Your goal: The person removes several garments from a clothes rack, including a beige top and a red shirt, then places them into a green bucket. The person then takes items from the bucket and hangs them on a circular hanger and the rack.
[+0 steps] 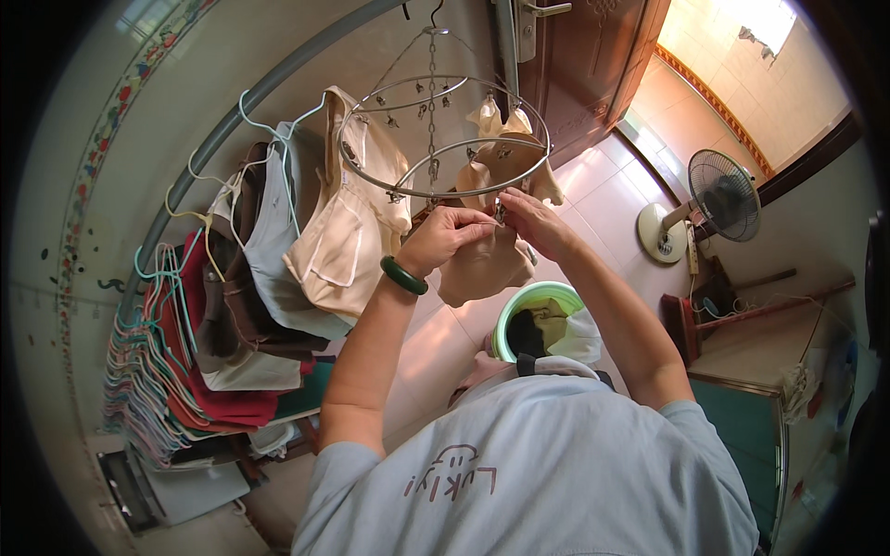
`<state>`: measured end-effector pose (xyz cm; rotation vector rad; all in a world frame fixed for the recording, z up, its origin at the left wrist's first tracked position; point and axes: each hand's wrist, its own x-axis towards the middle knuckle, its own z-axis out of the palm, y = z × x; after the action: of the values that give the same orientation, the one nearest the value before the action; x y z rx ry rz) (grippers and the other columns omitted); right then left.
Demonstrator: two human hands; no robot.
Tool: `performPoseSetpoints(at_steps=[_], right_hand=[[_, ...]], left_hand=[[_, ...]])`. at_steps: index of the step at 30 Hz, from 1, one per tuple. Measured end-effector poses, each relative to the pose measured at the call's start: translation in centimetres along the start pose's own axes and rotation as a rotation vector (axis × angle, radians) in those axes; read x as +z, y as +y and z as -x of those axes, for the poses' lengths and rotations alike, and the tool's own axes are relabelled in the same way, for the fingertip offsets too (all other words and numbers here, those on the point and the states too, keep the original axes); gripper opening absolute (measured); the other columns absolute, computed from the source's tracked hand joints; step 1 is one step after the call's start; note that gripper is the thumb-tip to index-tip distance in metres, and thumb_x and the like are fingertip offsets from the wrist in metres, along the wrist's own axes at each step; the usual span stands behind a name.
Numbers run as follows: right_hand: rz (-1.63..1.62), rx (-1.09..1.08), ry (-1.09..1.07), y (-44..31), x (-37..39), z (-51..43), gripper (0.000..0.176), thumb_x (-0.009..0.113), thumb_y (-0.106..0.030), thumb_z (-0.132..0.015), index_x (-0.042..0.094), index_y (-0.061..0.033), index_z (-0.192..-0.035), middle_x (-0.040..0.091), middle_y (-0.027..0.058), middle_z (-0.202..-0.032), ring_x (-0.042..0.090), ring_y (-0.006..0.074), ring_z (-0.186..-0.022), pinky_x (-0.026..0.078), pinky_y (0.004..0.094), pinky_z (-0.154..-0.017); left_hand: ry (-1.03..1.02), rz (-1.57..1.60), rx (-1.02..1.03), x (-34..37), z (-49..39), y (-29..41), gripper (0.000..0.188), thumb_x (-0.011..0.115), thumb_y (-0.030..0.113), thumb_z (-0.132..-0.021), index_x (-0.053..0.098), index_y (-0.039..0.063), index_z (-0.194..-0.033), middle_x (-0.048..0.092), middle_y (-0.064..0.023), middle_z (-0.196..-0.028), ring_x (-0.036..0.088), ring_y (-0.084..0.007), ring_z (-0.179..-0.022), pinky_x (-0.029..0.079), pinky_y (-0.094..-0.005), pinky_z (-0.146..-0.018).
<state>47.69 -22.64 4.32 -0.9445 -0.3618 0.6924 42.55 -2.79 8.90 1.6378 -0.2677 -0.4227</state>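
A round metal drying rack [445, 191] with small clips hangs by chains from a hook. My left hand [448, 233], a green bangle at its wrist, pinches the upper edge of a beige cloth garment [483, 267]. At a metal clip [499, 208] on the rack's near side, my right hand [532, 215] has its fingers closed on the clip, right by the garment's edge. The garment hangs down below both hands. Behind it, other beige garments [504, 163] hang from the rack's far side.
Clothes, among them a beige garment [348, 236], and many empty hangers [139, 389] hang from a curved grey rail [278, 76] at left. On the tiled floor stand a green bucket [502, 323] holding clothes and, further right, an electric fan [723, 194]. A brown door [591, 69] stands ajar behind.
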Motion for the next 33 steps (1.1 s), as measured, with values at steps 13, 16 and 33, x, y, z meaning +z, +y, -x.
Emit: performPoseSetpoints(at_steps=[13,16,33], right_hand=[[0.107,-0.016,0.117,0.4,-0.4,0.1,0.017,0.051,-0.027,-0.097,0.057,-0.0117,-0.091,0.048,-0.0075,-0.08,0.043,0.002,-0.075,0.037,0.017,-0.067],[0.063,0.008,0.097,0.4,-0.5,0.1,0.015,0.053,-0.025,-0.096,0.059,-0.0119,-0.094,0.052,-0.0075,-0.081,0.047,0.0016,-0.075,0.038,0.017,-0.066],[0.234,0.026,0.037,-0.7,-0.7,0.2,0.014,0.057,-0.023,-0.094,0.058,-0.0091,-0.096,0.053,-0.0075,-0.079,0.048,0.0002,-0.072,0.041,0.0167,-0.062]], left_hand=[[0.064,-0.095,-0.044,0.3,-0.3,-0.5,0.014,0.061,0.012,-0.088,0.066,-0.001,-0.091,0.061,0.0041,-0.082,0.053,-0.0034,-0.077,0.044,-0.0193,-0.07],[0.091,-0.201,-0.074,0.2,-0.4,-0.7,0.013,0.06,0.011,-0.088,0.065,-0.001,-0.091,0.061,0.0045,-0.08,0.052,-0.0033,-0.075,0.043,-0.0195,-0.068],[0.184,-0.184,0.076,0.8,-0.9,-0.7,0.01,0.061,0.01,-0.087,0.064,0.0,-0.088,0.06,0.0041,-0.079,0.052,-0.0032,-0.074,0.044,-0.0207,-0.068]])
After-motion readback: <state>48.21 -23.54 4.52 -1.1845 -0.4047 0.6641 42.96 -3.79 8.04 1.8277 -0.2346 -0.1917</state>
